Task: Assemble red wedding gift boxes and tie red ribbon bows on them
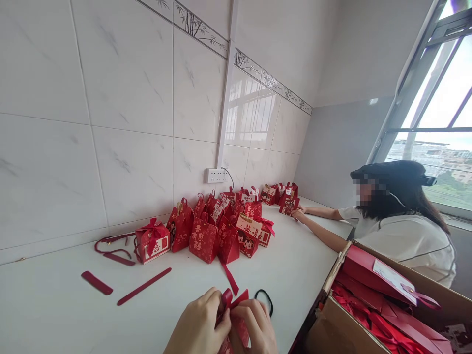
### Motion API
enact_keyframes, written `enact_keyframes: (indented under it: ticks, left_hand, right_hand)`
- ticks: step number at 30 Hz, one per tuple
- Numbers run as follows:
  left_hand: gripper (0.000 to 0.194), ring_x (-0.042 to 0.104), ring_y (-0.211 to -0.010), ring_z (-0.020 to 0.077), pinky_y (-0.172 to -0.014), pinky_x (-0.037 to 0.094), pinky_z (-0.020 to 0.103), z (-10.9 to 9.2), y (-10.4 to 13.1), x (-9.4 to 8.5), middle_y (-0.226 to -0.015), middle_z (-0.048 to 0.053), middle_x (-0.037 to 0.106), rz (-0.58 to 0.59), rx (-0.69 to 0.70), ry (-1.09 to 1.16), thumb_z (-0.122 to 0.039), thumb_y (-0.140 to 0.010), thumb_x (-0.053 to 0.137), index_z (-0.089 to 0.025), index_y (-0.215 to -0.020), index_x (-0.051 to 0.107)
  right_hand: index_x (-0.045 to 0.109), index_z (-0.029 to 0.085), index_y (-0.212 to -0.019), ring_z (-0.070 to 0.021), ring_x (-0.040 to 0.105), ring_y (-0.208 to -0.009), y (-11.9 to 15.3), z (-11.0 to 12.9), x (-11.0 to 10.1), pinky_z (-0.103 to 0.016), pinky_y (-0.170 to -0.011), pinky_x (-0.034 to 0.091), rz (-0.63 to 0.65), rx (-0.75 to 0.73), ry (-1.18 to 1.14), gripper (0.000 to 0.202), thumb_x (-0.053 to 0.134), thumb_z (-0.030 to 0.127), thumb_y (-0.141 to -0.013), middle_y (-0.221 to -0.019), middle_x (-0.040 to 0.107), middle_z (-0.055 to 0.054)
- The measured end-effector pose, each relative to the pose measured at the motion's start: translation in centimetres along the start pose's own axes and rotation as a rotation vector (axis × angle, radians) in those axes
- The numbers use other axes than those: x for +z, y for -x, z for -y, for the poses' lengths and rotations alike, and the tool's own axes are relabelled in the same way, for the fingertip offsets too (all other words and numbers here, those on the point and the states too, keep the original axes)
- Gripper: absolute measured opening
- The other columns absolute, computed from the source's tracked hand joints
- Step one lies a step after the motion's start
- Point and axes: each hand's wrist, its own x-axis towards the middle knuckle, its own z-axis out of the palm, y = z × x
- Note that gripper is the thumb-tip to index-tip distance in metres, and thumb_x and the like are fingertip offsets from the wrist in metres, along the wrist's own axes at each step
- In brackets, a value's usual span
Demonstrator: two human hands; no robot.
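Observation:
At the table's near edge my left hand (201, 322) is closed, pinching a red ribbon (241, 298) between thumb and fingers. Right beside it, my right hand (258, 322) is closed on the same ribbon, fingers bent. Below and between the hands shows part of a red patterned gift box (240, 330); most of it is hidden by my fingers. A loose end of red ribbon (230, 279) lies just beyond my hands. Close to my right hand is a black loop (268, 301) on the table.
Several red gift boxes (204, 242) stand along the wall. Red strips (144, 286) and a cord (117, 253) lie at left. At right, a cardboard box (334, 322) holds red flat boxes and ribbons. A person (401, 241) across the table touches a small red box (288, 205).

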Motion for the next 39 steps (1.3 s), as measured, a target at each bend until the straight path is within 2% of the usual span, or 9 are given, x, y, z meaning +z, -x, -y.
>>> enact_keyframes:
  ticks: [6,15,20,24,27,33,39]
  left_hand:
    - [0.016,0.059,-0.056,0.0154,-0.05,0.038,0.024,0.2,0.0,0.4,-0.064,0.0,0.059,-0.043,0.044,-0.031,-0.013,-0.079,0.039,-0.021,-0.067,0.048]
    - [0.015,0.06,-0.056,0.015,-0.052,0.039,0.023,0.5,0.0,0.9,-0.064,0.0,0.06,-0.038,0.043,-0.026,-0.014,-0.078,0.041,-0.021,-0.067,0.047]
    - [0.015,0.061,-0.061,0.0148,-0.056,0.042,0.022,0.0,-0.2,-0.1,-0.068,0.001,0.063,0.045,-0.03,0.08,-0.015,-0.079,0.04,-0.019,-0.067,0.048]
    - [0.017,0.061,-0.065,0.0151,-0.061,0.043,0.023,-0.7,-0.1,-1.7,-0.072,0.002,0.065,0.14,-0.094,0.211,-0.02,-0.081,0.041,-0.018,-0.069,0.053]
    - [0.019,0.062,-0.068,0.017,-0.062,0.043,0.025,-0.9,0.0,-2.5,-0.076,0.004,0.066,0.17,-0.086,0.29,-0.027,-0.082,0.044,-0.017,-0.074,0.057]
    - [0.023,0.058,-0.065,0.0157,-0.059,0.04,0.025,-0.7,-0.1,-2.7,-0.073,0.003,0.066,0.2,-0.082,0.342,-0.031,-0.083,0.044,-0.018,-0.075,0.061]
    - [0.023,0.055,-0.063,0.0147,-0.057,0.038,0.025,-1.2,-0.2,-3.1,-0.07,0.001,0.063,0.205,-0.094,0.308,-0.031,-0.084,0.044,-0.018,-0.07,0.057]
  right_hand:
    - [0.054,0.02,-0.078,-0.0121,0.053,-0.058,-0.2,-0.3,0.0,-0.026,-0.06,0.044,0.026,-0.024,-0.018,0.01,0.048,0.016,-0.085,-0.065,0.057,0.0]
    - [0.054,0.021,-0.075,-0.0123,0.054,-0.057,0.2,-1.0,0.2,-0.025,-0.059,0.045,0.068,0.014,-0.024,0.015,0.045,0.02,-0.088,-0.065,0.058,0.0]
    - [0.056,0.021,-0.076,-0.0114,0.054,-0.058,0.0,-1.2,-0.2,-0.024,-0.06,0.046,0.128,0.025,-0.032,0.018,0.044,0.02,-0.09,-0.066,0.06,0.001]
    - [0.058,0.02,-0.081,-0.0128,0.057,-0.066,-0.9,0.0,-1.7,-0.026,-0.065,0.047,0.193,0.052,-0.018,0.012,0.049,0.022,-0.089,-0.072,0.062,-0.001]
    - [0.06,0.019,-0.083,-0.0139,0.06,-0.069,-1.7,0.8,-2.8,-0.029,-0.069,0.047,0.258,0.036,0.009,0.007,0.055,0.024,-0.086,-0.077,0.064,-0.002]
    - [0.061,0.019,-0.081,-0.014,0.06,-0.069,-2.2,1.1,-3.3,-0.029,-0.068,0.047,0.301,0.102,0.041,0.006,0.057,0.022,-0.085,-0.077,0.065,-0.002]
    - [0.06,0.018,-0.083,-0.0148,0.06,-0.074,-2.1,1.2,-3.4,-0.029,-0.072,0.048,0.298,0.083,0.054,0.003,0.059,0.02,-0.083,-0.078,0.065,-0.003]
